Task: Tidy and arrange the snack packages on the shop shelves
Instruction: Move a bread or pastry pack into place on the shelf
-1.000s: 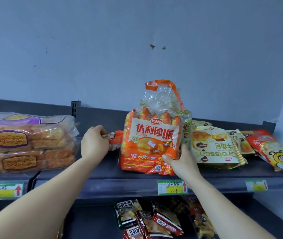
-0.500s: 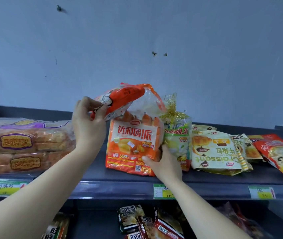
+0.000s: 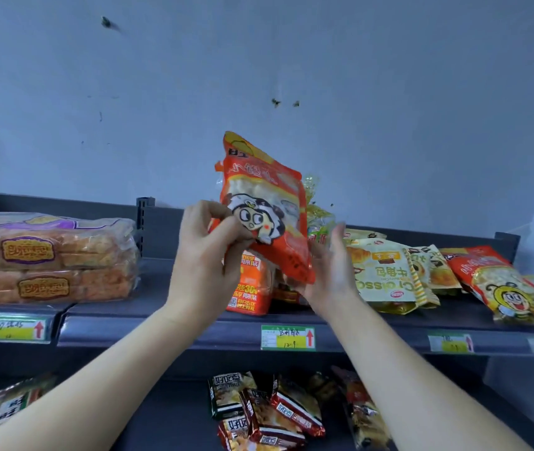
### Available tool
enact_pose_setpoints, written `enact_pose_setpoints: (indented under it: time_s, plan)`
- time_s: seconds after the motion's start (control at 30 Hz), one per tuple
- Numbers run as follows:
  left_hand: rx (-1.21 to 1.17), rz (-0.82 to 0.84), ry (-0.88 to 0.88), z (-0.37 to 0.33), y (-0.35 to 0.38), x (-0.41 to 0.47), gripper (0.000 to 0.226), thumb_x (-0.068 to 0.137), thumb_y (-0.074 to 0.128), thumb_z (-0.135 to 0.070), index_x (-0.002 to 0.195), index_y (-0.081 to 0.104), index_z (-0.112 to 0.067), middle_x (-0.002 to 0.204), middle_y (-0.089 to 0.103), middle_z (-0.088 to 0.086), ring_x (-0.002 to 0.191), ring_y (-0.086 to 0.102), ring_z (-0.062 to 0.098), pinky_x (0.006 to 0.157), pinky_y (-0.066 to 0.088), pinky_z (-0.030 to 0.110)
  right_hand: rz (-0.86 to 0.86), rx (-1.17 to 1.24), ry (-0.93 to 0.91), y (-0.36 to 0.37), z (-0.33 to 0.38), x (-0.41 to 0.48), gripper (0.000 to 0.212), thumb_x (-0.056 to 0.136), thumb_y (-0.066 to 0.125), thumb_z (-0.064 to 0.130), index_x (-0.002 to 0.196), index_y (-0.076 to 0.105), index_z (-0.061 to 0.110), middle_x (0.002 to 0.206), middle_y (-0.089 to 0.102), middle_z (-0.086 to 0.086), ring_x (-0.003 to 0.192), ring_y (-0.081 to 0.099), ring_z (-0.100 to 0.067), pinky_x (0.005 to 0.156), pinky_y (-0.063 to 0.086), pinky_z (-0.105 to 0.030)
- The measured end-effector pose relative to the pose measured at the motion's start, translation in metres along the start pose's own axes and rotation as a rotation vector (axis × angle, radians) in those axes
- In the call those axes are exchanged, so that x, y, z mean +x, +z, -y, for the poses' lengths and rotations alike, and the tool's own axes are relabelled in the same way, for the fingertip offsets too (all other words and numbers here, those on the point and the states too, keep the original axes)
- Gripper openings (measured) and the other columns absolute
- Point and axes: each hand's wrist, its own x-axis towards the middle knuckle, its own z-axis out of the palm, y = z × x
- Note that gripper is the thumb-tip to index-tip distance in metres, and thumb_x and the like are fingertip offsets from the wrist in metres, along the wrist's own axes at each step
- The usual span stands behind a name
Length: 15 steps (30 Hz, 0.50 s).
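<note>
My left hand (image 3: pixel 205 255) pinches the lower left edge of a red-orange snack bag with a cartoon face (image 3: pixel 267 209) and holds it upright in front of the top shelf. My right hand (image 3: pixel 332 271), blurred, has straight fingers by the bag's lower right corner; whether it touches is unclear. Behind the raised bag stands the big orange cake pack (image 3: pixel 249 284) on the dark shelf (image 3: pixel 168 323), mostly hidden. A gold-tied pack (image 3: pixel 319 216) peeks out behind.
Two stacked bread packs (image 3: pixel 47 258) lie at the shelf's left. A croissant bag (image 3: pixel 386 275) and a red bee-printed bag (image 3: pixel 500 284) lie to the right. Several small snack packs (image 3: pixel 265 411) sit on the lower shelf. Price tags (image 3: pixel 287 337) line the shelf edge.
My left hand drew the red-orange bag out from behind the cake pack and turned it upright. My right hand let go of the cake pack and came up beside the bag.
</note>
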Motion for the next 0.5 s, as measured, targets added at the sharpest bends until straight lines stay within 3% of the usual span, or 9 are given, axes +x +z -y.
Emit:
enact_pose_setpoints:
  time_s: [0.03, 0.1, 0.17, 0.23, 0.27, 0.33, 0.37, 0.43, 0.5]
  plan:
    - [0.013, 0.036, 0.042, -0.001, 0.002, -0.003, 0.02, 0.084, 0.063, -0.003, 0.085, 0.052, -0.02, 0.098, 0.042, -0.001, 0.091, 0.046, 0.026, 0.074, 0.045, 0.035, 0.075, 0.036, 0.016, -0.002, 0.011, -0.005, 0.083, 0.068, 0.043, 0.081, 0.119, 0.064, 0.018, 0.114, 0.07, -0.011, 0.106, 0.065, -0.028, 0.087, 0.052, -0.043]
    - [0.032, 0.101, 0.094, 0.0, 0.005, -0.008, 0.013, 0.084, 0.062, -0.005, 0.086, 0.054, -0.016, 0.099, 0.043, 0.001, 0.094, 0.046, 0.028, 0.073, 0.044, 0.042, 0.146, -0.052, -0.028, -0.003, 0.024, -0.015, 0.07, 0.07, 0.06, 0.063, 0.124, 0.061, 0.018, 0.117, 0.068, -0.011, 0.112, 0.063, -0.032, 0.097, 0.048, -0.051]
    - [0.017, 0.192, 0.117, 0.002, 0.005, -0.011, 0.003, 0.085, 0.062, -0.009, 0.087, 0.06, -0.009, 0.105, 0.044, 0.004, 0.102, 0.046, 0.027, 0.08, 0.045, 0.041, 0.119, -0.108, -0.104, -0.006, 0.028, -0.021, 0.049, 0.078, 0.07, 0.029, 0.124, 0.061, 0.017, 0.115, 0.069, -0.011, 0.111, 0.063, -0.032, 0.098, 0.048, -0.052]
    - [-0.052, 0.315, 0.095, -0.002, 0.003, -0.013, 0.014, 0.084, 0.061, -0.022, 0.09, 0.063, -0.01, 0.116, 0.043, 0.004, 0.12, 0.042, 0.022, 0.096, 0.042, 0.034, 0.04, -0.093, -0.19, -0.011, 0.027, -0.028, 0.041, 0.082, 0.067, 0.009, 0.122, 0.061, 0.016, 0.112, 0.07, -0.011, 0.106, 0.066, -0.031, 0.094, 0.051, -0.049]
    - [-0.103, 0.367, 0.046, -0.006, 0.002, -0.013, 0.019, 0.083, 0.06, -0.03, 0.093, 0.064, -0.014, 0.122, 0.042, 0.003, 0.127, 0.036, 0.017, 0.104, 0.035, 0.025, -0.004, -0.098, -0.241, -0.012, 0.027, -0.031, 0.039, 0.084, 0.065, 0.005, 0.121, 0.061, 0.016, 0.111, 0.071, -0.01, 0.105, 0.066, -0.03, 0.091, 0.053, -0.046]
    - [-0.197, 0.391, -0.098, -0.016, 0.003, -0.01, 0.028, 0.082, 0.058, -0.042, 0.101, 0.062, -0.022, 0.131, 0.038, -0.001, 0.131, 0.029, 0.008, 0.104, 0.021, 0.007, -0.081, -0.12, -0.31, -0.015, 0.029, -0.038, 0.036, 0.086, 0.063, 0.003, 0.119, 0.062, 0.017, 0.11, 0.071, -0.008, 0.102, 0.068, -0.028, 0.084, 0.055, -0.042]
    - [-0.225, 0.363, -0.174, -0.019, 0.006, -0.008, 0.033, 0.082, 0.059, -0.046, 0.108, 0.059, -0.025, 0.134, 0.036, -0.003, 0.13, 0.029, 0.008, 0.103, 0.02, 0.006, -0.115, -0.132, -0.334, -0.016, 0.031, -0.042, 0.036, 0.087, 0.063, 0.003, 0.12, 0.062, 0.017, 0.11, 0.071, -0.007, 0.101, 0.068, -0.026, 0.082, 0.056, -0.04]
    - [-0.248, 0.326, -0.327, -0.024, 0.015, -0.002, 0.049, 0.086, 0.061, -0.047, 0.128, 0.049, -0.026, 0.135, 0.036, -0.005, 0.128, 0.033, 0.009, 0.105, 0.028, 0.018, -0.179, -0.171, -0.39, -0.02, 0.034, -0.05, 0.036, 0.087, 0.063, 0.004, 0.121, 0.062, 0.017, 0.109, 0.072, -0.004, 0.098, 0.069, -0.02, 0.077, 0.058, -0.033]
    - [-0.286, 0.393, -0.469, -0.03, 0.025, 0.004, 0.06, 0.089, 0.061, -0.043, 0.14, 0.04, -0.021, 0.13, 0.045, -0.009, 0.12, 0.042, 0.008, 0.099, 0.038, 0.028, -0.235, -0.2, -0.433, -0.028, 0.039, -0.059, 0.035, 0.088, 0.063, 0.003, 0.119, 0.062, 0.02, 0.106, 0.072, 0.001, 0.094, 0.07, -0.014, 0.072, 0.058, -0.027]
